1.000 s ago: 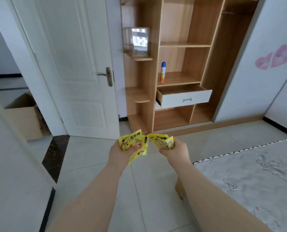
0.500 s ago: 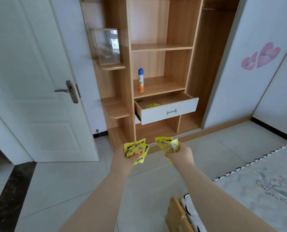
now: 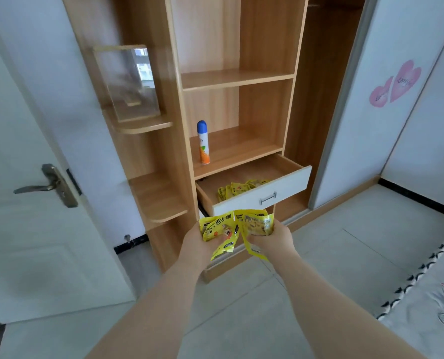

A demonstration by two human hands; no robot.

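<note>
**Head view: packet bundles held short of the open drawer**

We hold two fans of yellow snack packets in front of the wardrobe [image 3: 265,104]. The left grip [image 3: 195,244] is clamped on the left bundle [image 3: 217,226], and the right grip [image 3: 275,242] is clamped on the right bundle [image 3: 257,224]. Both bundles sit just below and in front of the white front panel of the drawer [image 3: 293,182], near it but apart from it. The drawer stands pulled out, and stored packets [image 3: 235,189] of the same yellow lie inside, close to the front wall. We judge the step in hand to be the transfer of both bundles into the drawer.

Hazards from this position:

1. Slipping packet. In each bundle, one packet hangs lower than the others. If either grip loosens during the lift, that packet is likely to drop to the floor [image 3: 319,268].
2. Panel strike. The bundles sit below the drawer rim. A straight forward move would push them into the front panel and crumple or dislodge them. We raise them above the rim first.
3. Shelf clearance. A spray can [image 3: 203,143] stands upright on the shelf directly above the drawer, at its left end. An over-high lift by the left grip could tip it.
4. Overfill at the front. A release onto the stored packets could send packets over the rim.
</note>
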